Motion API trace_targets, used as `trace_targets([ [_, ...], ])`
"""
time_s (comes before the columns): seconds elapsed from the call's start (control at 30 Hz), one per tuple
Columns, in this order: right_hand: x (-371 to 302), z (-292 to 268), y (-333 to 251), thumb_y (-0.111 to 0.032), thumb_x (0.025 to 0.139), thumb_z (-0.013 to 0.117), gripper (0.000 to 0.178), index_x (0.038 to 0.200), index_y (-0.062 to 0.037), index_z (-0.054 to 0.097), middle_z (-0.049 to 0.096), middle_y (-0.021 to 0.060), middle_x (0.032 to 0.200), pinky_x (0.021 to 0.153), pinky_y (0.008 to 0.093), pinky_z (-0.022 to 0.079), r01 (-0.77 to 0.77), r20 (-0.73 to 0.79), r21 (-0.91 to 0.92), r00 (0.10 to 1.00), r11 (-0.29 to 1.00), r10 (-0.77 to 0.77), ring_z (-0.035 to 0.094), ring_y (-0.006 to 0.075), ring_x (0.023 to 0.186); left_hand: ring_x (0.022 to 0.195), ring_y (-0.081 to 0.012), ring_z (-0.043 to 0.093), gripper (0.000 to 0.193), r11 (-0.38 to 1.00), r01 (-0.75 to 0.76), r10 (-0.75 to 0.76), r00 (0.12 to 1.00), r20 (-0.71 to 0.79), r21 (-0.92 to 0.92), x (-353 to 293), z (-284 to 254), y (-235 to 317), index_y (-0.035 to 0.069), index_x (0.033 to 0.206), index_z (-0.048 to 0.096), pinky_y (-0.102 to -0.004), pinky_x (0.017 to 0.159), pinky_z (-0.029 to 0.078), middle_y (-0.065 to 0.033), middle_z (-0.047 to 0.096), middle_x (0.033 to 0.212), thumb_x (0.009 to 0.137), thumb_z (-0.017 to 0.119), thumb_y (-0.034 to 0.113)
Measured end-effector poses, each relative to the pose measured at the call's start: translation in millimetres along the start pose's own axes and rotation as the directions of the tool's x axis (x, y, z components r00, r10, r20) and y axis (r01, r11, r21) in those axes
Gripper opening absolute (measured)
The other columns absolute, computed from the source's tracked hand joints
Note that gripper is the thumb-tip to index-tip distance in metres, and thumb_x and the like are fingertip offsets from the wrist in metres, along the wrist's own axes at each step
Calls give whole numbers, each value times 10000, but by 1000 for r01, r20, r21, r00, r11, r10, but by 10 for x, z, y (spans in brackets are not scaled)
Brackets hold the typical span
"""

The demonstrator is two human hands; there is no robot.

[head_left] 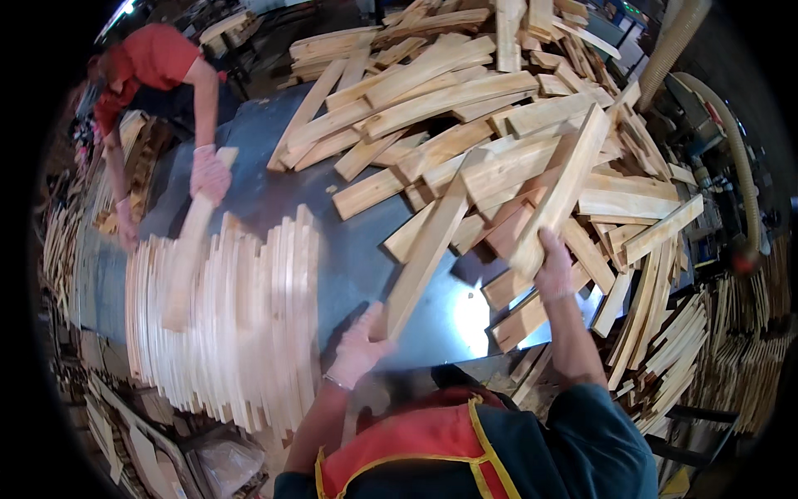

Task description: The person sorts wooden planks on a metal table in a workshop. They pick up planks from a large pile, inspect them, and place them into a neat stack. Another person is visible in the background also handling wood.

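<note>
My left hand (359, 345), in a pale pink glove, is closed on the near end of a wooden board (431, 254) that slants up and away toward the pile. With my right hand (554, 268), also gloved, I grip the lower end of a second wooden board (563, 195), tilted up to the right above the heap. Behind both boards lies a big jumbled pile of pale wooden boards (449, 104). Left of my left hand, a row of boards (224, 312) stands packed side by side on the dark metal table (357, 270).
Across the table at the far left, a co-worker in a red shirt (158, 62) holds a board (193, 241) over the packed row. A ribbed hose (736, 158) hangs at the right. More stacked boards (677, 341) lie at the lower right, beside a dark metal frame (694, 432).
</note>
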State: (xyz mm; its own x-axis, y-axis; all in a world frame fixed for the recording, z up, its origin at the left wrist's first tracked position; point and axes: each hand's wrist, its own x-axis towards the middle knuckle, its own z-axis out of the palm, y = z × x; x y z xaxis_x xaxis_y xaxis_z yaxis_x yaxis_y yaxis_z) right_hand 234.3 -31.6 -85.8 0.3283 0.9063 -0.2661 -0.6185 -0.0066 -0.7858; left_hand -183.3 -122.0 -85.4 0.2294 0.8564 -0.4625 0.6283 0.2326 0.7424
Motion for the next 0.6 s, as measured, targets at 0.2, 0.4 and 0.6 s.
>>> trace_targets([
  [0.2, -794, 599, 562, -40, 855, 720, 624, 1438, -73, 497, 660, 84, 1212, 1007, 414, 566, -216, 170, -120, 957, 969, 234, 666, 254, 1110, 1038, -142, 646, 652, 312, 258, 127, 942, 309, -914, -1279, -298, -266, 46, 1518, 506, -298, 900, 534, -34, 659, 1181, 908, 730, 88],
  [0.4, -1847, 1051, 2049, -87, 878, 735, 620, 1451, -39, 505, 685, 66, 1169, 930, 340, 554, -251, 203, -534, 889, 808, 411, 667, 216, 1049, 1214, -147, 581, 766, 476, 47, 1, 999, 53, -878, -1738, -744, -659, 16, 1593, 390, -300, 1034, 463, -62, 600, 1381, 886, 680, 57],
  [0.6, -2145, 1656, 2836, -313, 942, 730, 687, 1515, -47, 459, 666, 127, 1297, 1020, 389, 514, -39, 339, -890, 610, 454, 716, 653, 266, 1142, 1297, -209, 561, 767, 569, -56, -80, 989, -123, -820, -1871, -814, -975, -31, 1591, 363, -325, 1066, 462, -122, 553, 1471, 909, 694, 86],
])
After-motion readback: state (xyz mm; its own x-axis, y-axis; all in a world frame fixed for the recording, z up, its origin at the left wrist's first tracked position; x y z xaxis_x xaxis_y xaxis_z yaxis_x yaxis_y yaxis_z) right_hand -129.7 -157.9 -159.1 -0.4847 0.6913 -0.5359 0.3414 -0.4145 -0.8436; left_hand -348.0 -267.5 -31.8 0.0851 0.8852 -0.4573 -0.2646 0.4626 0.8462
